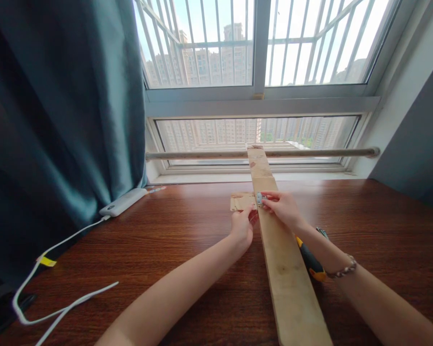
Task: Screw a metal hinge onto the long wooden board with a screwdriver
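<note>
"So, how was the metal piece [259, 198] held?"
"Right hand [284, 207]: fingers pinched it at the left edge of the plank [283, 269]. Left hand [242, 228]: fingers gripped the small board [239, 202] alongside, presumably for steadiness."

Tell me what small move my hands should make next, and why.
Perhaps square up the small metal piece on the edge of the long board: the right hand pinches it there, beside the short wooden block, which the left hand touches and could steady.
</note>
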Demonstrator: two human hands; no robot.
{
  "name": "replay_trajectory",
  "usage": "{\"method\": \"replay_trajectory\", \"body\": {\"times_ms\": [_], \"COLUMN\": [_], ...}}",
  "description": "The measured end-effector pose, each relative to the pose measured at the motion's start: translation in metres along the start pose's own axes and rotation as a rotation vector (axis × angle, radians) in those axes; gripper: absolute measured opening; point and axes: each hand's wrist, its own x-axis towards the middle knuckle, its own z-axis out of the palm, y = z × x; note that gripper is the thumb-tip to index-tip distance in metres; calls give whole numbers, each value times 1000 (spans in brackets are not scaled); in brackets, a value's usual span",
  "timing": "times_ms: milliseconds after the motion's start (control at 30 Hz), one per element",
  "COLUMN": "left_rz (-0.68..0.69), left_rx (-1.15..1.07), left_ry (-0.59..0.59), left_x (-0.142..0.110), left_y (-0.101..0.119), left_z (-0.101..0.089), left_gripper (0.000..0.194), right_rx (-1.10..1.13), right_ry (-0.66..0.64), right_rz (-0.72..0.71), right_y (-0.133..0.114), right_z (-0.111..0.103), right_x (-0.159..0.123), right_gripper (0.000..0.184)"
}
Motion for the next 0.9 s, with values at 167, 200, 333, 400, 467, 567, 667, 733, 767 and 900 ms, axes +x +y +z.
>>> {"method": "replay_trajectory", "body": {"times_ms": [167,200,333,400,467,567,667,733,767,900], "left_rz": [-4,-8,-19,-21,-26,-32,-31,-30,-29,-21], "left_rx": [-21,-21,-21,-27,-25,-16,-16,-14,-14,-21], "left_ry": [-8,0,5,-15,-25,-46,-62,-59,-56,-49], "left_x": [1,2,2,3,3,4,5,5,5,3], "left_y": [-2,-2,-2,-2,-1,-1,-1,-2,-2,-2], "left_z": [-1,-2,-3,-4,-5,-5,-6,-6,-6,-5], "left_gripper": [9,9,10,11,12,14,17,17,17,15], "right_rx": [-137,-181,-457,-561,-615,-651,-668,-654,-637,-536], "right_ry": [-20,-13,46,53,46,31,18,10,2,-50], "right_rz": [-97,-130,-237,-263,-281,-297,-301,-296,-296,-266], "right_y": [0,-1,-10,-11,-10,-7,-6,-6,-6,-3], "right_z": [2,2,1,1,1,2,3,3,2,-6], "right_x": [-1,-2,-8,-10,-9,-9,-10,-9,-8,1], "right_gripper": [28,27,23,22,21,22,22,21,22,36]}}
